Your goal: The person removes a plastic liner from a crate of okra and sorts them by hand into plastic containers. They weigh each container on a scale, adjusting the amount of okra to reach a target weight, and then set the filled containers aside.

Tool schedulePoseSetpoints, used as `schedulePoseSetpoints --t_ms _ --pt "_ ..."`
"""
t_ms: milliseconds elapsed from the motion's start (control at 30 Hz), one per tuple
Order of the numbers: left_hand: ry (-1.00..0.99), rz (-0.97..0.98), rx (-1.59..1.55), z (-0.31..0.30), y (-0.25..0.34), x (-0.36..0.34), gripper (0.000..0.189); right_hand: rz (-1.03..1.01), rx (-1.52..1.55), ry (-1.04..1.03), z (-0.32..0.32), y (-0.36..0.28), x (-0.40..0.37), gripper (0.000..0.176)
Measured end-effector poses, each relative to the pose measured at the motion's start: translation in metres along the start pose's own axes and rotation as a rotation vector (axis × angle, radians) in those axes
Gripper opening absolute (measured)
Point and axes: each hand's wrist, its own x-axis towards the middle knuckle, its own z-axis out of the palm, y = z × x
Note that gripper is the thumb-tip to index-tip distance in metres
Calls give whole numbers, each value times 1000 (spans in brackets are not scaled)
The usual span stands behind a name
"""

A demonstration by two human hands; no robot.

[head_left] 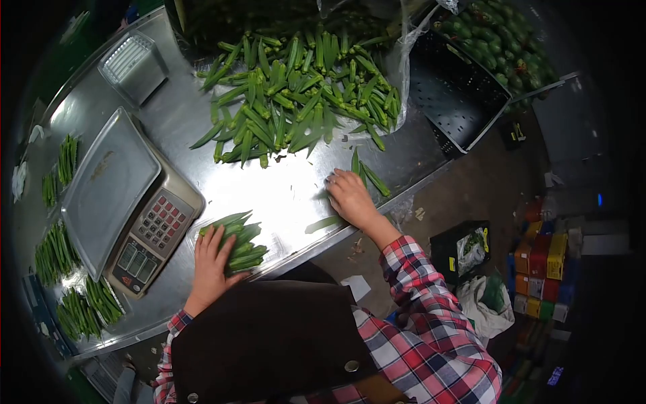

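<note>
A small bundle of okra (243, 244) lies near the front edge of the metal table (235, 182). My left hand (214, 256) rests on the bundle's left side, its fingers spread over it. Further right, my right hand (350, 196) is on the table beside a few loose okra pods (374, 180), its fingers bent; whether anything is under them is hidden. One more pod (323, 224) lies between my hands. A large okra pile (289, 94) spreads over clear plastic at the back of the table.
A weighing scale (155, 222) stands at the left, with bunched okra (57, 252) beyond it. A metal box (133, 67) sits behind. At the right are a black crate (457, 87), green produce (498, 47), a floor crate (441, 249) and stacked boxes (538, 262).
</note>
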Motion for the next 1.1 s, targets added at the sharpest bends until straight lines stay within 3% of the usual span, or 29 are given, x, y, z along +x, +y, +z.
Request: schedulePoseSetpoints --t_ms 33,100,200,300,400,467,500,633,800,933,1100 --pt "-43 6 41 9 -3 -4 86 223 4 -33 -7 2 3 24" --pt "-53 -3 35 15 -5 -8 86 673 12 -98 -32 7 9 25" --pt "-46 5 9 25 -9 -6 87 1032 58 -257 -57 21 11 28" --pt "-31 33 -16 26 -7 8 88 909 12 -335 -16 27 -24 30" --pt "72 -32 -80 23 -6 13 79 996 76 -256 -14 27 -27 31" --pt "232 -140 -127 23 -14 1 73 871 215 -2 -26 20 -20 33" --pt "261 -236 -153 15 -11 -4 62 689 183 47 -25 14 -16 32" --pt "394 -433 -338 26 -16 -23 55 215 445 -196 -27 -60 32 34" --pt "378 -374 -334 25 -7 -29 56 -231 501 -304 29 -142 62 41" --pt "238 -258 -161 32 -7 -32 60 -289 571 -235 37 -145 59 34" --pt "290 -280 -142 38 -8 -35 57 -185 678 -222 39 -127 57 25"
